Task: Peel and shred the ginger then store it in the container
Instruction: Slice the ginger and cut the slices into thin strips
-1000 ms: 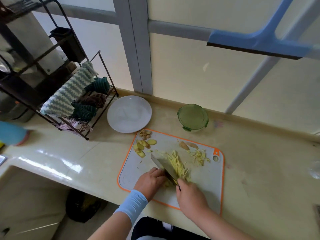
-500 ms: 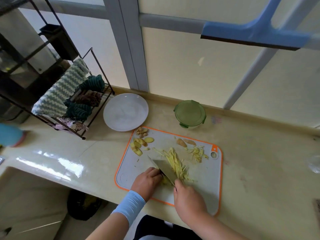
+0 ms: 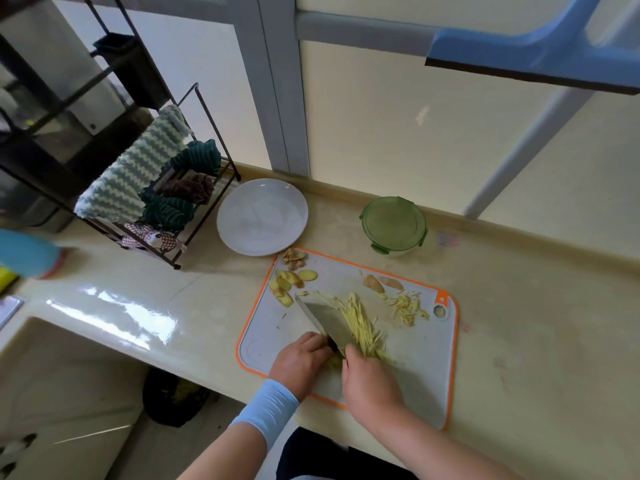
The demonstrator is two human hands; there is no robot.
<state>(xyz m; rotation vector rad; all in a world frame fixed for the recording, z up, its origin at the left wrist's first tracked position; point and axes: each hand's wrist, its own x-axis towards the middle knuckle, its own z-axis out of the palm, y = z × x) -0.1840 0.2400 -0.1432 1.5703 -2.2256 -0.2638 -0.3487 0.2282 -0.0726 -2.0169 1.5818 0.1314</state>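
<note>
Right hand (image 3: 370,382): curled round the knife (image 3: 327,318) handle, blade on cutting board (image 3: 426,362).
Left hand (image 3: 299,362): fingers curled, holding ginger piece (image 3: 333,362) beside the blade.
Ginger shreds (image 3: 360,323): on the board, right of the blade.
Container (image 3: 393,225): lidded, on desk (image 3: 536,341) behind the board.

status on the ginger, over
Right hand grips knife, left hand pins ginger. Shreds piled on board. Container lidded, beyond board.

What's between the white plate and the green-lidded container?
Only bare countertop, in the head view, between the white plate and the green-lidded container.
</note>
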